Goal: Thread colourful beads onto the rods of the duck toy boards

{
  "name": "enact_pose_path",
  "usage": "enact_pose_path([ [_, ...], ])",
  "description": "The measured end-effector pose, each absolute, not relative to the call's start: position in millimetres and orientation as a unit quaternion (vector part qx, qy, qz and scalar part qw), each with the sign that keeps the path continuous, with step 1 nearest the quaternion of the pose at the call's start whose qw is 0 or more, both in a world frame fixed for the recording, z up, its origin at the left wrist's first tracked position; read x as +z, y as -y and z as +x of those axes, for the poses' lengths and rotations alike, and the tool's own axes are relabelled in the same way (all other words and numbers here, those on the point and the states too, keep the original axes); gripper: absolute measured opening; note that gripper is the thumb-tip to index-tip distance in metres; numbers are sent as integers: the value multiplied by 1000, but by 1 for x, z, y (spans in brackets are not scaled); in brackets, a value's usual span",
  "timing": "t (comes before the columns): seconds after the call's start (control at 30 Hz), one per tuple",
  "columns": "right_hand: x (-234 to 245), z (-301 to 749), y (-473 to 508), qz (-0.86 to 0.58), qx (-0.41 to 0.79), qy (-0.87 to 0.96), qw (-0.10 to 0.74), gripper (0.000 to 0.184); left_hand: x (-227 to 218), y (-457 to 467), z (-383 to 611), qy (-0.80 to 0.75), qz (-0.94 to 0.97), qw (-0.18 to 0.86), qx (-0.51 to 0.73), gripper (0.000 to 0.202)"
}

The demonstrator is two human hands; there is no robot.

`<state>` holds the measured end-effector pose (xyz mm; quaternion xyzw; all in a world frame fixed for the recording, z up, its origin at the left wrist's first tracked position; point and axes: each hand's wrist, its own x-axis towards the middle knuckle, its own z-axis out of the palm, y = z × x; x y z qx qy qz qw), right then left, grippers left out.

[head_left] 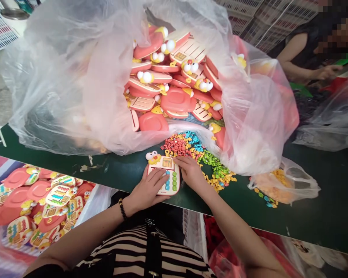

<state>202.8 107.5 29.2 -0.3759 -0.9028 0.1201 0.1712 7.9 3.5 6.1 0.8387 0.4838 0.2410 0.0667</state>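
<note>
A cream and red toy board [163, 189] with a bulging-eyed yellow duck head at its top left lies on the green table. Blue and green small pieces sit in rows on its face, with a yellow patch near the top. My left hand [147, 189] holds the board from the left, fingers across its face, covering its left rows. Closed at the upper right corner is my right hand [193, 173], its fingertips on the board and thumb along the side. Beyond them lies a pile of small plastic pieces [179, 144] in red, blue, yellow and green.
A large clear plastic bag [104, 96] full of duck boards [178, 100] fills the back of the table. At lower left, a crate holds boards with coloured pieces [58, 195]. A small bag of yellow pieces [281, 183] lies right. Another person's arm [295, 61] shows at upper right.
</note>
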Motion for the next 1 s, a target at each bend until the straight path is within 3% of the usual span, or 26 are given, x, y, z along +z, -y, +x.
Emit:
enact_pose_path([
  [0.1, 38, 204, -93, -410, 127, 861, 272, 48, 3, 18, -1, -473, 830, 15, 296, 57],
  [0.2, 40, 224, -62, -459, 94, 813, 346, 44, -9, 72, -34, -489, 787, -44, 374, 80],
  [0.27, 34, 246, -37, -494, 59, 784, 372, 40, -22, 120, -69, -572, 720, -77, 386, 91],
  [0.4, 8, 280, 6, -573, 14, 718, 395, 33, -49, 195, -141, -730, 581, -97, 347, 93],
  [0.5, -8, 283, 17, -586, 1, 700, 408, 33, -53, 199, -164, -797, 498, -135, 315, 91],
  [0.67, -16, 274, 11, -560, -58, 723, 399, 35, 0, 112, -116, -662, 607, -246, 364, 86],
  [0.8, -17, 274, 10, -545, -110, 736, 386, 36, 68, 2, -40, -485, 745, -157, 429, 51],
  [0.87, -16, 273, 11, -547, -125, 734, 383, 36, 95, -59, -9, -439, 809, -111, 375, 31],
  [1.0, -12, 272, 14, -575, -125, 720, 368, 34, 122, -172, 32, -543, 806, -62, 227, 47],
])
